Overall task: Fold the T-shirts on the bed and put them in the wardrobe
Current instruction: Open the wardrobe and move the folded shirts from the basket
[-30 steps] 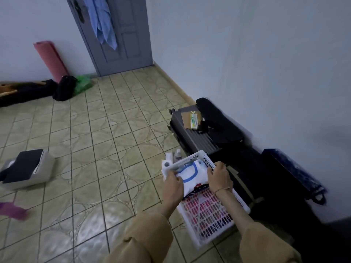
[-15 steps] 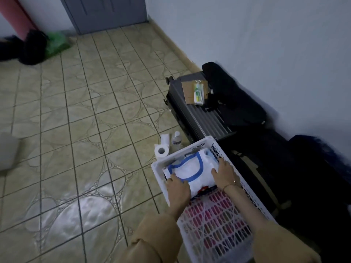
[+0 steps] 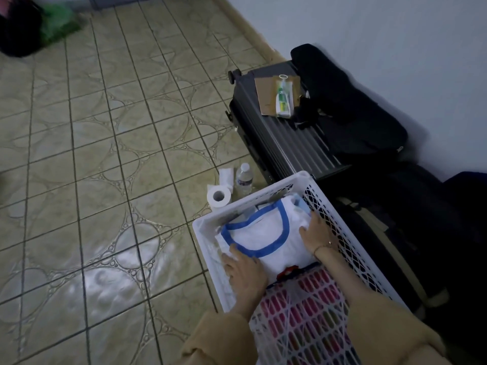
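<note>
2 flat hands, left hand [image 3: 243, 270] and right hand [image 3: 315, 233], press folded T-shirt [image 3: 266, 239] into basket [image 3: 208, 227] on tiled floor [image 3: 105, 154].

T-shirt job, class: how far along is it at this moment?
Done: the folded white T-shirt with blue trim already lies in the white basket. In hand: left hand and right hand rest on it. Left: no wardrobe or bed shows here.

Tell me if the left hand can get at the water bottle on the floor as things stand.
Probably yes. The water bottle stands just past the white basket's far rim, beside the toilet roll, with nothing over it. The left hand rests on the folded T-shirt and would have to leave it.
</note>
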Tool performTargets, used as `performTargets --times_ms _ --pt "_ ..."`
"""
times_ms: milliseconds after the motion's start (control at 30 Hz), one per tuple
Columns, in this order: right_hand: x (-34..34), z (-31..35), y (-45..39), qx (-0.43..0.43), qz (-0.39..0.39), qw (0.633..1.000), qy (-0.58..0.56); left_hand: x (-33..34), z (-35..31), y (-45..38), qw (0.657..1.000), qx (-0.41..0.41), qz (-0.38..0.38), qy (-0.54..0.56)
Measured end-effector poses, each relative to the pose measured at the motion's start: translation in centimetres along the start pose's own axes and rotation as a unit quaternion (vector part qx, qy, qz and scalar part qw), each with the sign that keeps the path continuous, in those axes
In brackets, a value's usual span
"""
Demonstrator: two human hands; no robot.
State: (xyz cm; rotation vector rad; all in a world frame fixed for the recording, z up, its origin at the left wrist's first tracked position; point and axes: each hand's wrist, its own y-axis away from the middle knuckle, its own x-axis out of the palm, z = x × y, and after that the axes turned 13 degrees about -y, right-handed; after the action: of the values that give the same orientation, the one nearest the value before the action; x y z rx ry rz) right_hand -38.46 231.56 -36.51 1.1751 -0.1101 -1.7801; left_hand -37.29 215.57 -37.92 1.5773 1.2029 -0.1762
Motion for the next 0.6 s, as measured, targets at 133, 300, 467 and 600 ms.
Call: performTargets --times_ms 133,300,467,600 --pt "1.5 -0.9 -1.3 0.026 0.022 0.998 -0.050 1.0 -0.8 -0.9 0.991 -0.076 0.001 0.114" --pt "2.6 -1.7 -2.0 0.036 0.015 0.993 -0.112 1.2 -0.9 -2.7 0.972 -0.138 0.036 0.188" --pt "2.4 -2.2 -2.9 0.065 0.048 0.989 -0.124 1.4 0.0 -4.0 0.965 -0.159 0.041 0.203" --pt "2.3 -2.8 -2.5 0.081 0.059 0.982 -0.162 1.5 0.3 -4.2 0.965 -0.155 0.021 0.210"
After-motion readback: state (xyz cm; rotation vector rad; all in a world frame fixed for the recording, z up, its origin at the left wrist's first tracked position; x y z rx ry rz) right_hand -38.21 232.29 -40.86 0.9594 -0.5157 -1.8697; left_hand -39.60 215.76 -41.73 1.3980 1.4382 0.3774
